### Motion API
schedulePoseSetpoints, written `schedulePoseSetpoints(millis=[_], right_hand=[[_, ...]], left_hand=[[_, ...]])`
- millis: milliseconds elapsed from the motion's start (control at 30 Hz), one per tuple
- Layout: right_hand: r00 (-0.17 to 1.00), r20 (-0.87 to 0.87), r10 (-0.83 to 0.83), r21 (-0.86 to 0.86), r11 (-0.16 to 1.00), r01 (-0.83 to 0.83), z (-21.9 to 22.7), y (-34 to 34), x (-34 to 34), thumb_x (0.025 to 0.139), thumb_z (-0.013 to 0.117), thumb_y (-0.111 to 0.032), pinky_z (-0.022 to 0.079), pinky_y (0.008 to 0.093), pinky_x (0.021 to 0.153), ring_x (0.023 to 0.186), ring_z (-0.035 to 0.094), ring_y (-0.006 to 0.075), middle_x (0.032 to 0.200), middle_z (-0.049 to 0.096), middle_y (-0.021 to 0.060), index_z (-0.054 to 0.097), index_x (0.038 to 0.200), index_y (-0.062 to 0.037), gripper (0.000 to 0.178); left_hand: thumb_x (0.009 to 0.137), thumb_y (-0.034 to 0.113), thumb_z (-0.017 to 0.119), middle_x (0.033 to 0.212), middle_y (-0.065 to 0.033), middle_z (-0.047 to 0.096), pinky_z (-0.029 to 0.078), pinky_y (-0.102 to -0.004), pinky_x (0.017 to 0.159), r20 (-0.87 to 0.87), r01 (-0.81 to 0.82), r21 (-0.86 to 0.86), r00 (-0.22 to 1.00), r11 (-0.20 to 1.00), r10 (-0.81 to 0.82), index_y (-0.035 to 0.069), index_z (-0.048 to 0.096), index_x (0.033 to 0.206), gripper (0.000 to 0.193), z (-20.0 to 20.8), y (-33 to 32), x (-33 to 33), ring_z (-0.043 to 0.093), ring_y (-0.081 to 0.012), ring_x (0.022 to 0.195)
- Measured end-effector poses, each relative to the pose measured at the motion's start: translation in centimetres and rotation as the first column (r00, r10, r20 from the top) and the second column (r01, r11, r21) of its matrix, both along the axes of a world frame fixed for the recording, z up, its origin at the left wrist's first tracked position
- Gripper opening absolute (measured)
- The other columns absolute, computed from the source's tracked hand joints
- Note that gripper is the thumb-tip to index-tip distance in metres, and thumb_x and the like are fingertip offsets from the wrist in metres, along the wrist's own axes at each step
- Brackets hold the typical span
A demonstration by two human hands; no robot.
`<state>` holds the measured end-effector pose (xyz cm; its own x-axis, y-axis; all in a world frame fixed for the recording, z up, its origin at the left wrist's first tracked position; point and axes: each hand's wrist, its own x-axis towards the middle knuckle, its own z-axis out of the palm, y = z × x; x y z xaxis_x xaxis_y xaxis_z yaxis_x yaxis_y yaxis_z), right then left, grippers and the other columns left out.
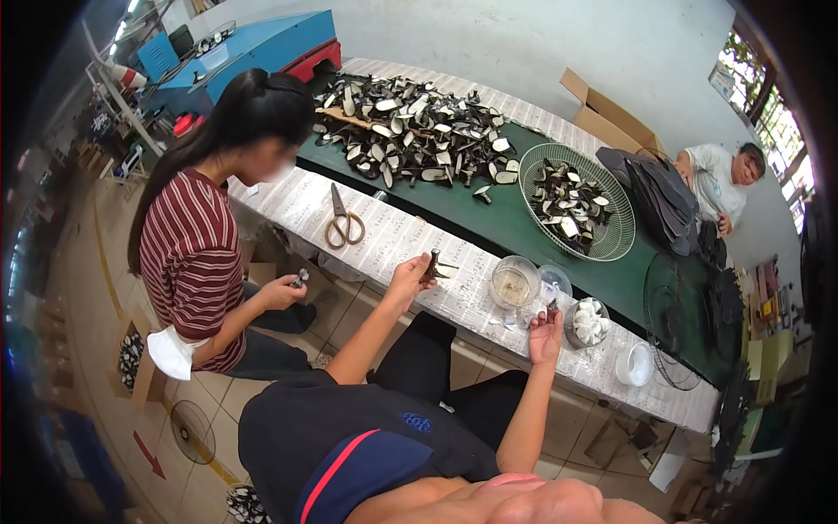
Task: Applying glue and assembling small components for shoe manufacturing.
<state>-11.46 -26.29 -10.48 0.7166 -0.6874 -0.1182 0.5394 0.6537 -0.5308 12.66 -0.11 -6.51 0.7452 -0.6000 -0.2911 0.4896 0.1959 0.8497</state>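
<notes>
My left hand [410, 281] is closed on a small black strap piece [434, 265] with thin prongs, held upright over the front edge of the bench. Further right, my right hand [546, 336] is raised with its fingers bent round a tiny dark thing [552, 306], too small to name. A clear tub [515, 282] with a little yellowish content stands between the hands. Close behind the right hand lies a clear round lid [556, 279]. Beside that hand is a jar of white pieces [589, 321], and beyond it a white tub [635, 363].
Black pieces with pale faces form a heap [419, 131] on the green belt [463, 205]. More fill a round wire basket [621, 210]. Scissors [343, 223] lie on the bench. A co-worker [196, 227] sits at left; another person [720, 188] is at far right. An open carton [611, 118] stands behind.
</notes>
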Motion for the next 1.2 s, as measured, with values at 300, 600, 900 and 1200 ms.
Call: schedulePoseSetpoints(millis=[300, 600, 900, 1200], right_hand=[[0.996, 0.044, -0.073, -0.122, 0.989, 0.078, -1.2, 1.4, -1.1, 0.097, 0.060, -0.026, 0.046, 0.0303, 0.075, 0.085, 0.056, 0.0133, 0.105, 0.066, 0.0007, 0.063, 0.108, -0.0087, 0.021], [0.996, -0.051, -0.068, -0.132, 0.989, 0.061, -0.6, 2.0, -1.6, 0.095, 0.062, -0.023, 0.046, 0.0309, 0.074, 0.085, 0.055, 0.0139, 0.099, 0.064, -0.0007, 0.061, 0.104, -0.0112, 0.015], [0.999, -0.017, -0.052, -0.118, 0.992, 0.049, -0.4, 2.0, -1.7, 0.097, 0.060, -0.021, 0.045, 0.0321, 0.076, 0.085, 0.055, 0.0142, 0.097, 0.062, 0.0008, 0.059, 0.105, -0.0086, 0.015], [0.997, -0.025, -0.071, -0.109, 0.992, 0.068, -0.6, 2.6, -1.7, 0.097, 0.060, -0.021, 0.047, 0.0327, 0.075, 0.085, 0.056, 0.0157, 0.100, 0.063, 0.0017, 0.059, 0.107, -0.0083, 0.016]], left_hand=[[0.100, 0.020, 0.053, 0.116, -0.0114, 0.059, 0.056, -0.0352, 0.087, -0.184, -0.097, -0.244, 0.981, 0.965, 0.052, -0.004, 0.047, 0.129, 0.038, -0.6, 3.5, -4.2, 0.062, -0.0201, 0.099], [0.102, 0.024, 0.049, 0.124, -0.0141, 0.058, 0.050, -0.0418, 0.098, -0.343, -0.186, -0.164, 0.932, 0.969, 0.121, -0.003, 0.048, 0.130, 0.038, -2.5, 14.7, -13.6, 0.058, -0.0284, 0.113], [0.103, 0.023, 0.046, 0.121, -0.0137, 0.059, 0.051, -0.0377, 0.096, -0.286, -0.018, -0.233, 0.957, 0.972, -0.051, -0.002, 0.050, 0.127, 0.035, -1.2, 9.0, -12.4, 0.061, -0.0238, 0.106], [0.100, 0.019, 0.053, 0.120, -0.0094, 0.059, 0.052, -0.0374, 0.093, -0.110, 0.286, -0.253, 0.941, 0.924, -0.321, 0.000, 0.051, 0.124, 0.031, 3.8, -2.0, -10.5, 0.060, -0.0177, 0.107]])
